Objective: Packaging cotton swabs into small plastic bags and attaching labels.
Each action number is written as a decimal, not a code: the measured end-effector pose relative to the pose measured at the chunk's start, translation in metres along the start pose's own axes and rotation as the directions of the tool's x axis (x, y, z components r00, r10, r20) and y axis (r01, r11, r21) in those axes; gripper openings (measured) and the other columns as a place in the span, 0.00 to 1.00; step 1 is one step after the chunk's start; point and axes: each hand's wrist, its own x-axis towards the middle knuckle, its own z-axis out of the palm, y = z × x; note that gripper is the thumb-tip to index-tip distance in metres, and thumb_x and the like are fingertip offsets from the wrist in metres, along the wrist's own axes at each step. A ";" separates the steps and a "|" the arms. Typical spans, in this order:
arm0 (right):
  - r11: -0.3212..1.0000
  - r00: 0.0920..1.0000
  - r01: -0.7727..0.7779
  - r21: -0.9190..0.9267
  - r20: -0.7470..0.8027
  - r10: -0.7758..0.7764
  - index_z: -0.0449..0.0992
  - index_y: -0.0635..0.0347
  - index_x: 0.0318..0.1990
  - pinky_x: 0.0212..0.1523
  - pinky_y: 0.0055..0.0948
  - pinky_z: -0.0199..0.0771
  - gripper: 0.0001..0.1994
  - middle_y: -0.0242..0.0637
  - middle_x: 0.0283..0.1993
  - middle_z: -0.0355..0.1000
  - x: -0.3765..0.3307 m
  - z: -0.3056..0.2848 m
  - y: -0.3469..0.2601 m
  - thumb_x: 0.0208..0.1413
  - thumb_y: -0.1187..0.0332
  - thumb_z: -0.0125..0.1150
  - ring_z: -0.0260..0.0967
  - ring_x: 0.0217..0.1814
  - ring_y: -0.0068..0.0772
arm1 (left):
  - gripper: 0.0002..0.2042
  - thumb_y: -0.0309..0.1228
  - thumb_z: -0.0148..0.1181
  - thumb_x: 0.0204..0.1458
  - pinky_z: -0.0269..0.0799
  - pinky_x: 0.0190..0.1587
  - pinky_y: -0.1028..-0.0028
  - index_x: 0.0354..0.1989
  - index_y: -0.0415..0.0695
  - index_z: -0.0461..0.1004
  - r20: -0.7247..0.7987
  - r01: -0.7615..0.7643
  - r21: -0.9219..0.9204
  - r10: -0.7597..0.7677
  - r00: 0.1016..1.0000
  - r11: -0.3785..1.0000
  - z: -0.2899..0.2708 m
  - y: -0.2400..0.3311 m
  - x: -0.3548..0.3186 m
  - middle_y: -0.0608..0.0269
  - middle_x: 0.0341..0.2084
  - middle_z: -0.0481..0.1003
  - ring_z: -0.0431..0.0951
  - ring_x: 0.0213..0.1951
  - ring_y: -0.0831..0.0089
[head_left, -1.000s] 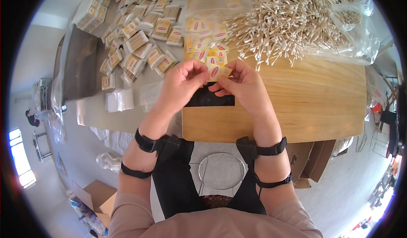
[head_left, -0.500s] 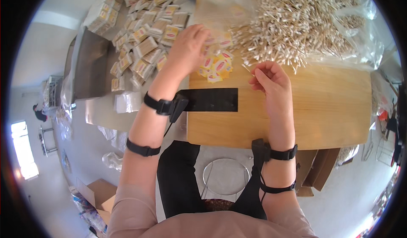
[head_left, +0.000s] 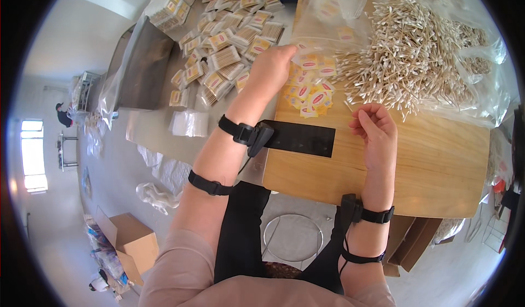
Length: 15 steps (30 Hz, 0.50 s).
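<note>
My left hand (head_left: pixel 273 66) reaches over the left edge of the wooden table, its fingertips closed on the edge of a clear plastic bag (head_left: pixel 322 42) with yellow-and-white paper labels inside. Just below it lies a loose pile of the same labels (head_left: pixel 309 95). My right hand (head_left: pixel 377 125) hovers over the wood with curled fingers, and a cotton swab (head_left: pixel 348 106) seems to stick out from its fingertips. A large heap of cotton swabs (head_left: pixel 407 55) spreads beyond that hand, partly on clear plastic sheeting.
Several packed swab bundles (head_left: pixel 224 57) lie on the metal surface to the left, near a stack of clear bags (head_left: pixel 189 123). A flat black plate (head_left: pixel 303 138) sits on the wooden table (head_left: pixel 426 159). Cardboard boxes (head_left: pixel 134 236) and a round stool (head_left: pixel 293 238) stand below.
The whole view has shifted, with things now farther right and lower in the picture. My left fingers have come onto the bag's edge; my right hand keeps much the same pose.
</note>
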 end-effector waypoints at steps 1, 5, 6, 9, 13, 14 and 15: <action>1.000 1.000 0.000 0.002 0.008 0.000 0.74 0.62 0.41 0.32 0.19 0.72 0.04 0.32 0.36 0.74 0.000 0.001 0.000 0.61 0.74 0.56 0.72 0.32 0.20 | 0.09 0.23 0.54 0.56 0.75 0.38 0.62 0.44 0.41 0.76 -0.130 0.030 -0.038 -0.034 0.991 0.999 -0.003 0.002 -0.003 0.49 0.34 0.79 0.79 0.36 0.51; 1.000 1.000 0.012 -0.011 -0.008 -0.013 0.74 0.63 0.41 0.32 0.19 0.72 0.04 0.32 0.36 0.74 0.002 -0.001 0.003 0.61 0.74 0.56 0.72 0.32 0.20 | 0.05 0.27 0.57 0.57 0.73 0.32 0.61 0.38 0.40 0.77 -0.273 0.109 -0.301 -0.195 0.942 0.947 -0.012 0.031 -0.015 0.48 0.28 0.78 0.78 0.31 0.51; 1.000 1.000 0.013 -0.011 -0.005 -0.013 0.74 0.63 0.41 0.32 0.20 0.72 0.04 0.32 0.35 0.74 0.002 0.000 0.004 0.61 0.74 0.56 0.72 0.32 0.20 | 0.05 0.27 0.57 0.57 0.73 0.32 0.61 0.38 0.40 0.77 -0.275 0.113 -0.299 -0.199 0.941 0.947 -0.011 0.037 -0.019 0.48 0.28 0.78 0.78 0.31 0.51; 1.000 1.000 0.001 -0.009 0.016 -0.001 0.74 0.63 0.41 0.32 0.20 0.72 0.04 0.32 0.35 0.74 0.001 0.003 0.008 0.61 0.74 0.56 0.72 0.32 0.21 | 0.05 0.29 0.60 0.57 0.73 0.31 0.70 0.38 0.41 0.77 -0.263 0.090 -0.273 -0.165 0.951 0.958 -0.009 0.047 -0.022 0.53 0.28 0.79 0.80 0.28 0.61; 1.000 1.000 0.005 -0.011 0.029 -0.005 0.74 0.64 0.42 0.32 0.20 0.72 0.04 0.33 0.35 0.75 -0.001 0.008 0.009 0.61 0.74 0.57 0.72 0.31 0.21 | 0.05 0.28 0.61 0.56 0.73 0.30 0.69 0.37 0.41 0.76 -0.366 0.049 -0.235 -0.135 0.921 0.971 -0.007 0.036 -0.006 0.53 0.27 0.79 0.80 0.28 0.59; 1.000 0.999 0.011 -0.017 0.031 -0.010 0.74 0.63 0.42 0.32 0.20 0.72 0.04 0.33 0.35 0.74 0.000 0.007 0.008 0.61 0.74 0.57 0.72 0.32 0.21 | 0.05 0.28 0.61 0.56 0.73 0.30 0.68 0.37 0.41 0.76 -0.392 0.018 -0.145 -0.074 0.917 0.989 -0.010 0.036 0.000 0.54 0.27 0.79 0.80 0.28 0.58; 1.000 0.999 0.016 -0.022 0.031 -0.016 0.74 0.63 0.42 0.32 0.20 0.72 0.04 0.33 0.35 0.74 0.001 0.006 0.008 0.61 0.74 0.57 0.72 0.32 0.21 | 0.05 0.28 0.61 0.55 0.73 0.30 0.67 0.37 0.41 0.76 -0.413 -0.014 -0.053 -0.010 0.911 0.998 -0.011 0.036 0.005 0.54 0.27 0.79 0.80 0.28 0.58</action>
